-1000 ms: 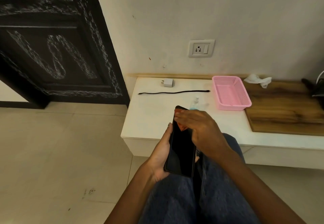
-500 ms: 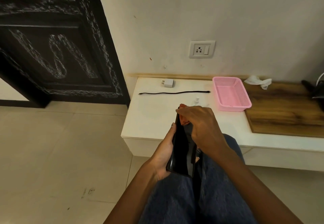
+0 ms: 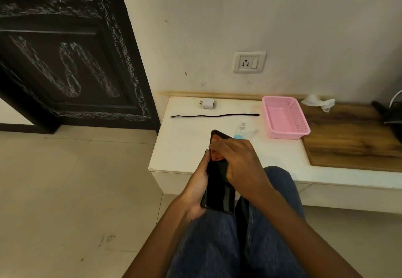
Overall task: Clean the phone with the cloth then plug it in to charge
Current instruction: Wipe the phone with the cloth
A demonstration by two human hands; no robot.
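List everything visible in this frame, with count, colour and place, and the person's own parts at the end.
phone: 1, black, held over the lap
cloth: 1, orange, on the phone's upper part
cable: 1, black, on the white shelf
charger: 1, white, behind the cable
spray bottle: 1, clear, beside the basket
basket: 1, pink, on the shelf
socket: 1, white, on the wall
tissue: 1, white, on the wooden board
left hand: grips the phone
right hand: holds the cloth

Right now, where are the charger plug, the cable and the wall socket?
Plug (image 3: pixel 208 104), head view: middle of its white body.
Cable (image 3: pixel 214 116), head view: midway along the black cord.
Socket (image 3: pixel 249 62), head view: centre of its plate.
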